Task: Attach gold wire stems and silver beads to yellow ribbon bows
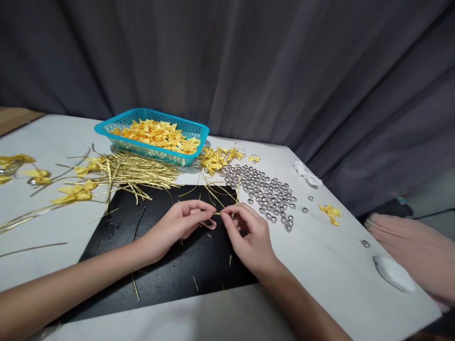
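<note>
Above a black mat [167,265], my left hand [174,220] and my right hand [250,237] meet fingertip to fingertip. Both pinch a short stretch of thin gold twist tie [218,213]. A pink looped handle [209,225] pokes out below my left fingers; the rest of that tool is hidden by the hand. Loose gold strands stick up behind my right hand, and cut bits lie on the mat. Beyond the mat is a pile of gold ties [138,170]. Small silver round pieces [270,192] are heaped to the right.
At the back stands a blue basket [152,151] full of yellow ribbon bows. More bows [213,161] lie beside it, with others [76,193] at left. Farther right are a lone bow [330,213], crumpled white paper [306,174] and a white mouse-shaped object [394,273] by the table edge.
</note>
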Demonstrator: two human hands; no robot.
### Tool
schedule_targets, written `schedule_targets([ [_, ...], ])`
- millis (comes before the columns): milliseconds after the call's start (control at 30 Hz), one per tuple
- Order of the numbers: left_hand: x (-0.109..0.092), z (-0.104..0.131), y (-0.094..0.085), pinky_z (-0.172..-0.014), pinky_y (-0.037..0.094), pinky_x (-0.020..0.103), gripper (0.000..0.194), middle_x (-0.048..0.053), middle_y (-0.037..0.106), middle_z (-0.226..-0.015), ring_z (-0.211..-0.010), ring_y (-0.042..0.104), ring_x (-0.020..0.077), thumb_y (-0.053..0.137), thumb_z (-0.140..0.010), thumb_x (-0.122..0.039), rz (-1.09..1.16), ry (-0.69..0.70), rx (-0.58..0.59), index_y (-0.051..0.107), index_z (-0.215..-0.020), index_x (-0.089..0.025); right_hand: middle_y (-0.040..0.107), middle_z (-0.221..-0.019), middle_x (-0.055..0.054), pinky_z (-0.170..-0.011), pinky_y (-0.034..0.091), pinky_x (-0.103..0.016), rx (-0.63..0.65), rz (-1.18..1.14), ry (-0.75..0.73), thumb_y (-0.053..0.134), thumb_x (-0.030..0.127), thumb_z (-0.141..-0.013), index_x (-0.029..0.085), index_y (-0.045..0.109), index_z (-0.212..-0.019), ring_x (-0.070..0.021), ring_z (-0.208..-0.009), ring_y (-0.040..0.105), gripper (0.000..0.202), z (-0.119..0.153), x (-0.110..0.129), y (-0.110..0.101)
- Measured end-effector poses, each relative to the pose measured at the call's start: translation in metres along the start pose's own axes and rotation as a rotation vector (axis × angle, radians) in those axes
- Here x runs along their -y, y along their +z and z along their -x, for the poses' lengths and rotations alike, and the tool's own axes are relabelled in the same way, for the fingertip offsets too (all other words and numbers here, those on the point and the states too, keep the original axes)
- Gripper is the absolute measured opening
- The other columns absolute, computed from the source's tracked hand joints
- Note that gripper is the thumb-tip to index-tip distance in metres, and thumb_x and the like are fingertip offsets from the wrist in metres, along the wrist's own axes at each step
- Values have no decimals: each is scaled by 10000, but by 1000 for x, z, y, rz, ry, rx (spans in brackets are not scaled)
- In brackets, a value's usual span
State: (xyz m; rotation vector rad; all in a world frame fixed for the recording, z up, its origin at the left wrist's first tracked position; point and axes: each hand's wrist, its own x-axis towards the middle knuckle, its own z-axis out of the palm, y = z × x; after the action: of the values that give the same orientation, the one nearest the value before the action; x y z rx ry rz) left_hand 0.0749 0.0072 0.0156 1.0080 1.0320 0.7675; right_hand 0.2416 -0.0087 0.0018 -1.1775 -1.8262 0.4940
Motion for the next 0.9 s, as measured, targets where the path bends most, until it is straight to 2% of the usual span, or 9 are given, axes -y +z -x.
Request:
schedule_targets([
  [67,0,0,-1,-401,91,228,299,-2,619,-610,-405,237,47,654,-731,-417,-80,37,-11,666,-817,-131,577,-707,-10,-453,399,-203,0,13,-4,511,164,-856,176,593,-785,-76,-499,465,109,-1,0,-1],
  [233,-2,0,-1,-397,145,226,217,-14,617,-579,-415,339,71,631,-749,-361,-197,127,-33,670,-705,-153,569,-706,-8,-456,397,-207,1,39,22,506,167,-859,179,587,-785,-80,-505,466,111,-3,-1,-2],
  [500,-4,1,0,-402,148,235,204,-2,654,-621,-398,353,61,612,-760,-339,-190,126,-29,644,-685,-153,560,-700,-2,-471,393,-210,-5,58,29,502,162,-861,177,578,-781,-81,-512,461,111,-3,-3,-2],
  [700,-4,0,-1,-403,154,230,193,-33,606,-558,-393,349,58,620,-748,-331,-181,135,-44,635,-673,-154,554,-702,-3,-469,386,-205,-8,67,46,504,160,-861,170,574,-775,-82,-517,458,112,-3,-4,-3],
  [900,-3,1,-1,-395,169,220,189,-17,664,-621,-399,365,53,612,-752,-330,-191,125,-48,635,-685,-155,546,-680,5,-460,378,-195,-28,67,41,511,148,-852,164,576,-767,-76,-499,449,108,-4,-4,-2],
])
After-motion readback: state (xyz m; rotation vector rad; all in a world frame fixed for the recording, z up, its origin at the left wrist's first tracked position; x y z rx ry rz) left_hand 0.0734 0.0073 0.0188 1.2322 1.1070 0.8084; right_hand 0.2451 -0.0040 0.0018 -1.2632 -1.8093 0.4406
